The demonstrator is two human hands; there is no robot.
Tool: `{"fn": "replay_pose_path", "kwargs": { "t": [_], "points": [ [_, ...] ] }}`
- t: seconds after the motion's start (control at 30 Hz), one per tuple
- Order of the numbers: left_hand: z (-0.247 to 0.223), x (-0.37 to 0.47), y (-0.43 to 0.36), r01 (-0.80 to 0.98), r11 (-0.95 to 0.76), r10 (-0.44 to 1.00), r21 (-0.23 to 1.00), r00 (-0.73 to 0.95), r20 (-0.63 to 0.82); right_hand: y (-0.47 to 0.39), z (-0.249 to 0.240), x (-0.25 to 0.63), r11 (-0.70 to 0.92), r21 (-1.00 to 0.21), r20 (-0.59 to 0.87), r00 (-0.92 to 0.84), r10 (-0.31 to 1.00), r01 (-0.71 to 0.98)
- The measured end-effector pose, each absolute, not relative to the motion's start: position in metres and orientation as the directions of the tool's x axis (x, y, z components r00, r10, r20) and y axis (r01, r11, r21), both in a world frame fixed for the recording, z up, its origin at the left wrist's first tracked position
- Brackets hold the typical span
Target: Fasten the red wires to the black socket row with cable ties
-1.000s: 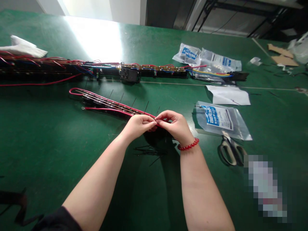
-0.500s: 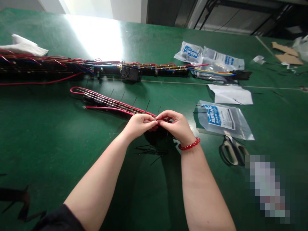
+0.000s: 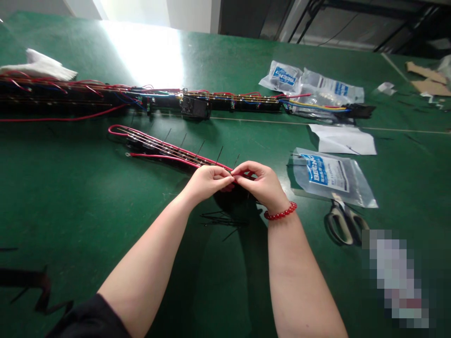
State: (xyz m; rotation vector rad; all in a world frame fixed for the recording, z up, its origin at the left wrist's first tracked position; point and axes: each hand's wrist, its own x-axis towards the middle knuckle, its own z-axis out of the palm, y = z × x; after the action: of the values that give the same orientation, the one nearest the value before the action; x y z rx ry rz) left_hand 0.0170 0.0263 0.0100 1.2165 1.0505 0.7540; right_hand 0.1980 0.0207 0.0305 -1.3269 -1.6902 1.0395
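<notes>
Left grip (image 3: 207,180): thumb and fingers bent inward, tips drawn close together. Right grip (image 3: 262,183): same pinched shape, tips meeting the left's. Anything between them too small to make out; cannot tell if either is fully closed on something.

Both at the right end of a slim wired assembly (image 3: 158,144), mid-table (image 3: 105,188), slanting from far left toward near right. Red cable (image 3: 172,157) along it, looped at the left end; one tip carries a metal ring. Five thin black strips (image 3: 219,155) jut up along its far side, the rightmost just beyond the fingertips. Red bead bracelet (image 3: 281,214) on right wrist.

Loose black strips (image 3: 223,219) lie just to the near side of the hands.

Far: longer wired assembly (image 3: 105,103) across the table, black box (image 3: 195,107) partway along, coloured wires (image 3: 317,106) out at right. White cloth (image 3: 42,65) behind its left part; plastic bags (image 3: 338,89) by its right end.

Right: white paper (image 3: 343,138), then nearer a blue-labelled bag (image 3: 334,176), then scissors (image 3: 346,221), handles toward the near side. Dark strap (image 3: 24,278), near left.
</notes>
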Motion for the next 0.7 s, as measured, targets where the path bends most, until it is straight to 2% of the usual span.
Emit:
{"fn": "replay_pose_path", "kwargs": {
  "t": [0.3,0.7],
  "points": [
    [0.0085,0.0162,0.0276,0.073,0.213,0.9,0.974,0.374,-0.224,0.021,0.0277,0.1977,0.155,-0.911,0.081,-0.204,0.976,0.383],
    [0.0082,0.0181,0.0268,-0.025,0.299,0.895,0.954,0.355,-0.271,0.0209,0.0362,0.1973,0.172,-0.894,0.091,-0.208,0.974,0.414]
  ]
}}
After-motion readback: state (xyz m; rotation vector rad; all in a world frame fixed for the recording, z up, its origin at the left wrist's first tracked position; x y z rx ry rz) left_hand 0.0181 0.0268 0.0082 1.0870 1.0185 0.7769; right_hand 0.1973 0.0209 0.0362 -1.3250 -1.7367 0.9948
